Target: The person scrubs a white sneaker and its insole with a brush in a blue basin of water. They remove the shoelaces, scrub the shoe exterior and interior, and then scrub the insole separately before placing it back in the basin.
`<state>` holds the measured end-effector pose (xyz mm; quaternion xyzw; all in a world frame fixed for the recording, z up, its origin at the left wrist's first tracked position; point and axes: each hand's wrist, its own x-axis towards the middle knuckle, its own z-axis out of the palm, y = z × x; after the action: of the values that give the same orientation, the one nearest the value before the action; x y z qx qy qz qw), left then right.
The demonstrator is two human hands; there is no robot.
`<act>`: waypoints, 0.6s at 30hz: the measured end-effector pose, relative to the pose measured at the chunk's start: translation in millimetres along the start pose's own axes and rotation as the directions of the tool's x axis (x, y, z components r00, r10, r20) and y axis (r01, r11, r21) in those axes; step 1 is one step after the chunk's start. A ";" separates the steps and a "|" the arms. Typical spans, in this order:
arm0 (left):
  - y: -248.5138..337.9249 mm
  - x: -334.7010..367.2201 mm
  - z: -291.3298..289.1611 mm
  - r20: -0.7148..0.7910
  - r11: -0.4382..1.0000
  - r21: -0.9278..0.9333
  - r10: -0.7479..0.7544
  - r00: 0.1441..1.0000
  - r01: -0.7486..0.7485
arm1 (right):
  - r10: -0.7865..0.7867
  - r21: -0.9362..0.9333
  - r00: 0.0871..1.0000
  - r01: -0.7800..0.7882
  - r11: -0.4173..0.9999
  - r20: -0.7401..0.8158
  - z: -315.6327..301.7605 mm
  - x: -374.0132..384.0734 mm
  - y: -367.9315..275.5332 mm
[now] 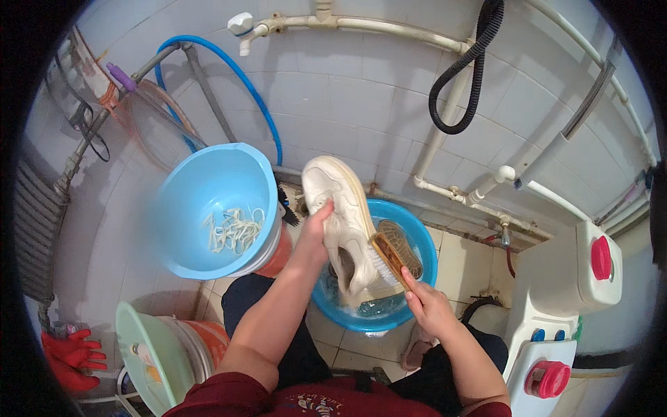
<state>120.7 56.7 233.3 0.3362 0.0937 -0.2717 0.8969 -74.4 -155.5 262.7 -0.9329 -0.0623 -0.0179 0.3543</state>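
My left hand (pixel 316 235) grips a white sneaker (pixel 347 201) by its side, the toe pointing up and away. The shoe has no laces in it. In my right hand (pixel 432 311) is a wooden-backed scrubbing brush (pixel 389 260), its white bristles against the sneaker near the heel. Both are above a blue basin (pixel 424 229) of sudsy water on the floor. Another shoe (pixel 401 247) lies in that basin, its tan patterned sole upward and partly hidden by the brush.
A light-blue basin (pixel 191 181) with white shoelaces (pixel 236 230) rests on a bucket at the left. Nearer are a pale green basin (pixel 142 333) and red gloves (pixel 73 359). White jugs with red caps (pixel 601 258) stand at the right. Pipes (pixel 389 26) and a black hose (pixel 479 66) line the tiled wall.
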 end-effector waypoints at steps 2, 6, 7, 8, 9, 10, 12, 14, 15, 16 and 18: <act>-14.0 -15.7 20.0 -0.051 0.993 0.072 -0.089 0.995 0.092 | -0.013 0.002 0.997 0.013 1.000 -0.076 -0.6 8.1 -6.9; -63.0 -18.2 11.4 -0.024 0.950 0.138 -0.279 0.960 0.280 | 0.158 -0.018 0.974 -0.163 0.987 -0.166 -8.6 44.6 -3.6; -67.4 -16.7 9.6 -0.041 0.945 0.131 -0.297 0.954 0.300 | 0.192 -0.003 0.969 -0.195 0.981 -0.156 -11.4 51.1 0.5; -69.5 -16.6 8.0 -0.059 0.940 0.122 -0.315 0.947 0.320 | 0.226 0.011 0.963 -0.227 0.974 -0.146 -11.2 52.2 3.7; -64.0 -15.1 9.2 -0.053 0.941 0.102 -0.318 0.946 0.322 | 0.194 0.053 0.967 -0.188 0.981 -0.168 -7.1 52.1 3.9; -55.0 -13.4 10.5 -0.047 0.943 0.081 -0.321 0.946 0.324 | 0.185 0.079 0.975 -0.177 0.981 -0.120 -8.1 47.0 2.2; -34.8 -9.7 11.8 -0.067 0.957 0.034 -0.284 0.956 0.287 | 0.148 0.130 0.989 -0.145 0.981 -0.017 -14.1 33.4 -10.7; -15.7 -8.9 7.6 -0.129 0.979 -0.018 -0.204 0.970 0.203 | 0.117 0.174 0.991 -0.127 0.977 0.067 -22.5 15.1 -25.6; -12.8 -4.7 0.8 -0.119 0.985 -0.031 -0.175 0.977 0.172 | 0.092 0.170 0.992 -0.106 0.980 0.087 -24.9 4.0 -24.8; -16.6 0.8 -8.2 -0.081 0.985 -0.057 -0.168 0.982 0.164 | 0.070 0.167 0.992 -0.087 0.982 0.108 -24.2 -3.8 -23.4; -31.1 6.4 -24.7 -0.006 0.982 -0.102 -0.161 0.987 0.159 | 0.054 0.173 0.998 -0.060 0.983 0.040 -16.5 -1.1 -24.5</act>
<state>109.2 50.6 195.2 0.2837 0.1403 -0.3354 0.8873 -78.5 -148.4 291.2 -0.8998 -0.0430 0.0141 0.4339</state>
